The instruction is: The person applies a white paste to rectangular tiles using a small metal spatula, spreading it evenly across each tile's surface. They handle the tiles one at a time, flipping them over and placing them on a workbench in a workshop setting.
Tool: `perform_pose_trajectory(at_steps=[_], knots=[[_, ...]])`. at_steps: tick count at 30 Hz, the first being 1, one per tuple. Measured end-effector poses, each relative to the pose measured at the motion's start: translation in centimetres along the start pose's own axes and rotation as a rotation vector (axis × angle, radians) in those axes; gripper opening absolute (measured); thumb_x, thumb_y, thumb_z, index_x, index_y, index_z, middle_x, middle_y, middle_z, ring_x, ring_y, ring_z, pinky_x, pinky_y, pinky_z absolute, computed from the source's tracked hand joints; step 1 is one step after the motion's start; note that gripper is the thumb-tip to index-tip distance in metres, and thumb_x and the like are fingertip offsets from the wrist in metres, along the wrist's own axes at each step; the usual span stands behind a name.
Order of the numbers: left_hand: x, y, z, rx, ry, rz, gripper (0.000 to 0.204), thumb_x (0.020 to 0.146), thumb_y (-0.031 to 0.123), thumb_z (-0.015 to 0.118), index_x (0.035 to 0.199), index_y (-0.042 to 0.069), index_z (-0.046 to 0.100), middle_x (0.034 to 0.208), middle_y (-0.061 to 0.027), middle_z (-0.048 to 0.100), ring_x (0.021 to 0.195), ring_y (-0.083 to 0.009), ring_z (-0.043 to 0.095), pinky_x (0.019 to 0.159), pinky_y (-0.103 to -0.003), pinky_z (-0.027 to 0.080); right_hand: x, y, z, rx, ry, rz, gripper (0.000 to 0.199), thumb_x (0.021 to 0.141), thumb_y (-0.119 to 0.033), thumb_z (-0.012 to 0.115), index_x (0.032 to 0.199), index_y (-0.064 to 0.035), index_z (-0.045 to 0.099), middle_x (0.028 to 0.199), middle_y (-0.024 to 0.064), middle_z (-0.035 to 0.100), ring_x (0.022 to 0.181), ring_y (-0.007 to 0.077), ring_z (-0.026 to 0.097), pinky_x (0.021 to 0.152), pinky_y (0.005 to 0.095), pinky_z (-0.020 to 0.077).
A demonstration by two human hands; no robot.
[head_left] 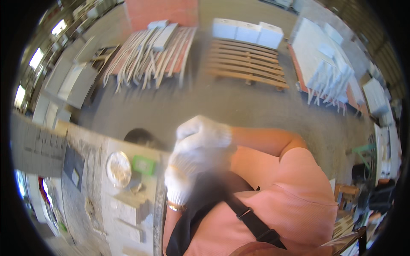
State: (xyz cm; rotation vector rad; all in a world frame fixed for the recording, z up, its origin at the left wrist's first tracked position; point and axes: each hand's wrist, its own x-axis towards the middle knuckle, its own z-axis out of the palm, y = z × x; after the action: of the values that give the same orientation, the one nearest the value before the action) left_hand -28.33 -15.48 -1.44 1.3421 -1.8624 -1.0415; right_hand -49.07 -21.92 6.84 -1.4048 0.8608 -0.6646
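Both my hands wear white knit gloves and meet in front of my chest. My right hand (203, 131) is on the far side, its fingers curled in; whether anything is inside them is hidden. Below and against it is my left hand (179, 168), with a thin band (176, 207) round the wrist. Its fingers are blurred and partly covered, so their pose does not show. Left of the hands, a worktable (147, 200) carries a round, pale dish (118, 170) with whitish contents and a bright green box (144, 165).
Small pale blocks (128, 205) lie on the worktable. A dark round object (139, 135) stands beyond its edge. Farther off are a slatted wooden pallet (245, 62) with white boxes (247, 33), a red platform with long strips (149, 55), and stacked pale slabs (320, 51) at right.
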Motion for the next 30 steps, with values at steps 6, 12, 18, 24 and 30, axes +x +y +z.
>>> perform_pose_trajectory(at_steps=[6, 12, 18, 24, 30], knots=[[-0.5, 1.9, -0.7, -0.231, -0.043, -0.087, 0.052, 0.089, 0.020, 0.069, 0.138, 0.005, 0.058, 0.114, -0.0146, 0.071, 0.105, -0.0226, 0.068, 0.096, -0.037, 0.052, -0.6, 0.8, -3.1, 0.201, 0.184, -0.045, 0.017, 0.088, -0.015, 0.074, 0.094, -0.0004, 0.069, 0.084, 0.0046, 0.067, 0.080, 0.0119, 0.065, 0.069, 0.0268, 0.0524], [0.0, 1.4, -0.5, -0.196, 0.120, -0.135, 0.048, 0.086, 0.017, 0.069, 0.133, 0.018, 0.060, 0.129, -0.0115, 0.065, 0.116, -0.0321, 0.066, 0.098, -0.042, 0.052, -1.3, 3.5, -5.6, 0.061, 0.094, -0.043, 0.019, 0.088, -0.015, 0.074, 0.099, -0.0006, 0.069, 0.094, 0.0024, 0.067, 0.084, 0.0102, 0.062, 0.078, 0.0272, 0.0507], [0.1, 0.1, 0.1, -0.199, 0.302, -0.081, 0.038, 0.086, 0.016, 0.072, 0.123, 0.019, 0.063, 0.131, -0.0100, 0.063, 0.115, -0.0332, 0.066, 0.096, -0.042, 0.053, -0.9, 6.3, -5.7, 0.064, 0.048, 0.040, 0.022, 0.087, -0.008, 0.072, 0.108, -0.0015, 0.071, 0.102, 0.0021, 0.071, 0.094, 0.0095, 0.064, 0.086, 0.0267, 0.0514], [1.2, -0.9, 0.0, 0.003, 0.564, 0.392, 0.029, 0.083, 0.016, 0.077, 0.110, 0.015, 0.065, 0.138, -0.0157, 0.058, 0.109, -0.0351, 0.067, 0.090, -0.044, 0.056, -0.5, 7.4, -4.1, 0.092, 0.002, 0.034, 0.031, 0.081, 0.000, 0.067, 0.111, -0.0009, 0.071, 0.104, 0.0015, 0.071, 0.095, 0.0104, 0.064, 0.087, 0.0269, 0.0517], [1.7, -1.5, 0.8, -0.069, 0.567, 0.466, 0.029, 0.078, 0.013, 0.080, 0.104, 0.015, 0.066, 0.140, -0.0187, 0.057, 0.105, -0.0348, 0.069, 0.080, -0.040, 0.059, -0.6, 7.9, -3.1, 0.067, 0.005, 0.011, 0.030, 0.081, -0.001, 0.072, 0.111, -0.0025, 0.071, 0.103, 0.0013, 0.071, 0.094, 0.0103, 0.064, 0.086, 0.0273, 0.0517]])
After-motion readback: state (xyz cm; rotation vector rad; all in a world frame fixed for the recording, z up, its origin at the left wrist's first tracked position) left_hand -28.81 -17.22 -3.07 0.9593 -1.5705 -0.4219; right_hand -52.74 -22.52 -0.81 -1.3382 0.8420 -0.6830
